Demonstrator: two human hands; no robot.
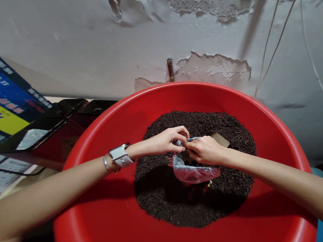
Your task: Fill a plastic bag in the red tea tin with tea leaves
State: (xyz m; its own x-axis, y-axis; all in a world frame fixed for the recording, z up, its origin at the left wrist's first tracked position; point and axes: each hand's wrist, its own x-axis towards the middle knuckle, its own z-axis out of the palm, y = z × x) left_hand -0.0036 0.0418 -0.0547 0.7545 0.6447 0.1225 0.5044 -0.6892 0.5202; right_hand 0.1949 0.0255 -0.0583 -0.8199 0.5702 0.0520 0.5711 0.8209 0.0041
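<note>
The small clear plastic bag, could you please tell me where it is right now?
In the head view, the plastic bag sits mid-frame, held by both hands above the dark loose tea in the red basin.

A small clear plastic bag (195,171) hangs open-mouthed above a heap of dark loose tea (167,199) in a red basin (104,215). It sags, crumpled, with some dark tea inside.

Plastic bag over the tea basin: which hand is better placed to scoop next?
Probably the left hand: it only pinches the plastic bag at its rim, while the right hand grips the bag's mouth, carrying it above the loose tea.
</note>
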